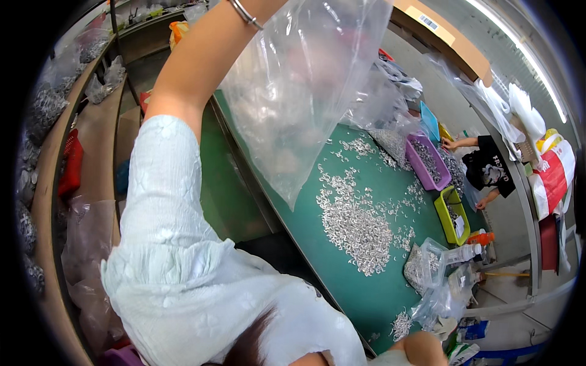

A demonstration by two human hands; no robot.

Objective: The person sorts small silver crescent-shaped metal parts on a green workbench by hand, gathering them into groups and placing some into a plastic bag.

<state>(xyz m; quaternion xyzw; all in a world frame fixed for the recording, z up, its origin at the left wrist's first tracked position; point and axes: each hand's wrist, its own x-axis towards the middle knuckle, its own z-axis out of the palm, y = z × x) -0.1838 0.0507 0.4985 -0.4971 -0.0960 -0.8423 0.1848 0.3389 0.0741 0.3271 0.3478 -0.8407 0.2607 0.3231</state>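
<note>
My left arm, in a pale sleeve (162, 201) with a metal bangle (245, 14) at the wrist, reaches up past the top edge, so my left hand is out of sight. Beside that wrist hangs a large clear plastic bag (287, 104), its pointed lower corner over the table edge; what holds it does not show. Part of my bent right arm (421, 349) appears at the bottom edge, with the right hand not visible. On the green table (287, 195) lies a spread pile of small silvery curved metal pieces (354, 226).
Purple (427, 161) and green baskets (452, 216) stand along the table's far side, near filled clear bags (421, 268). A co-worker in a black shirt (488, 168) is beyond them. Shelves (97, 146) with bagged parts and a red basket (71, 163) line the left.
</note>
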